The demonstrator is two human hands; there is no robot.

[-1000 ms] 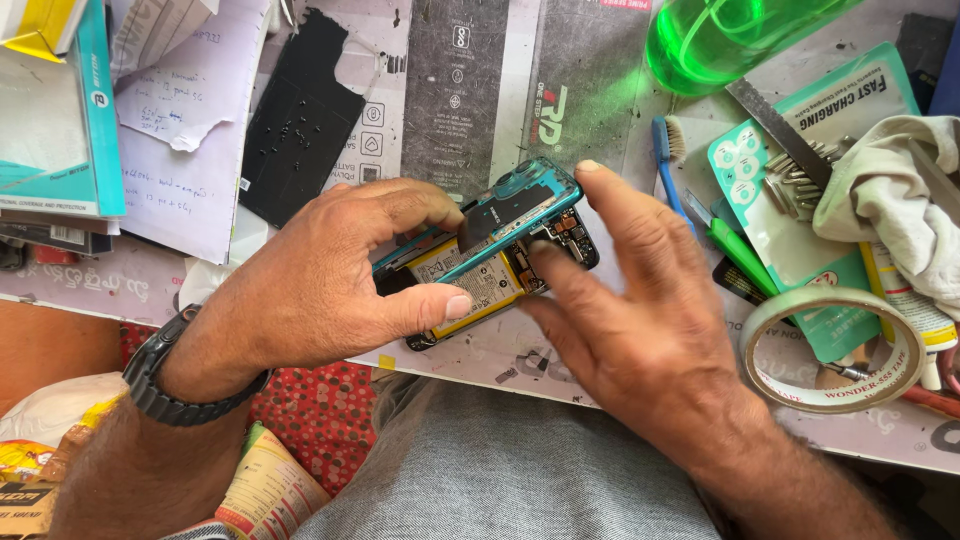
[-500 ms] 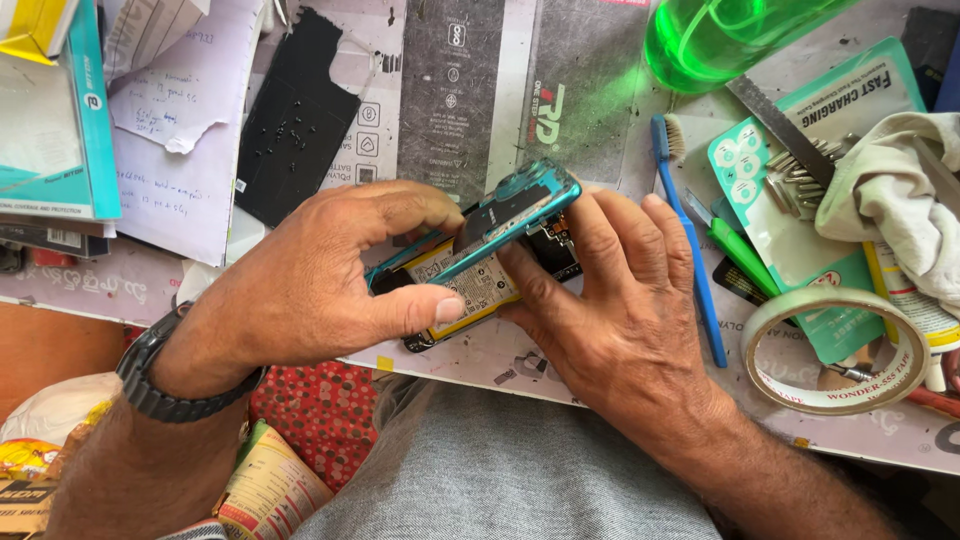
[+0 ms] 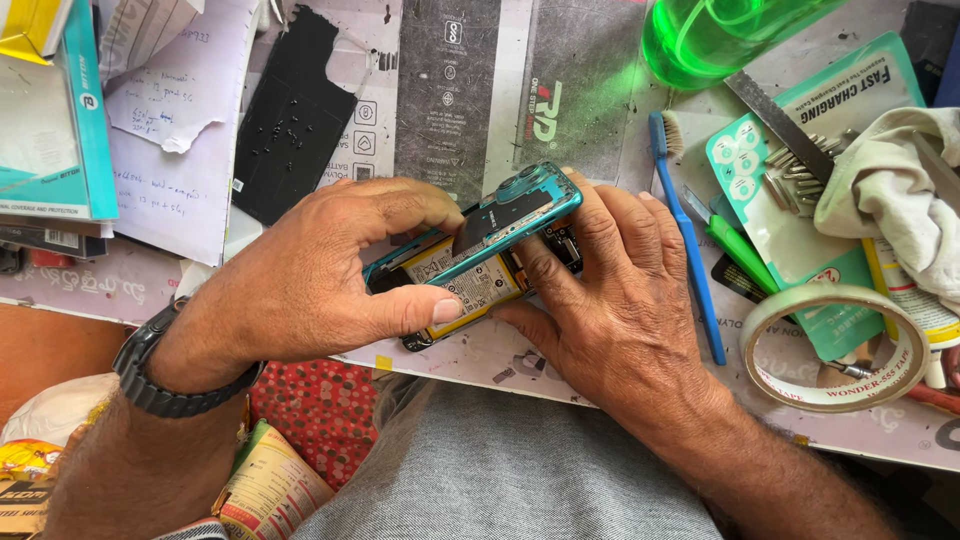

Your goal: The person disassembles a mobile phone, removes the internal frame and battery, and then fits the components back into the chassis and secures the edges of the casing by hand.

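Right of the phone [image 3: 490,245], a blue toothbrush [image 3: 690,240] and tape roll [image 3: 835,345] crowd in; the black sheet [image 3: 290,120] lies flat behind, passable.

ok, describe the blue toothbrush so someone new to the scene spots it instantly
Start at the opened phone held in both hands at the centre of the cluttered table. Just past the right hand lies the blue toothbrush, bristles pointing away toward the green bottle. It is longer and thinner than the green pen beside it, and the only thing with white bristles.
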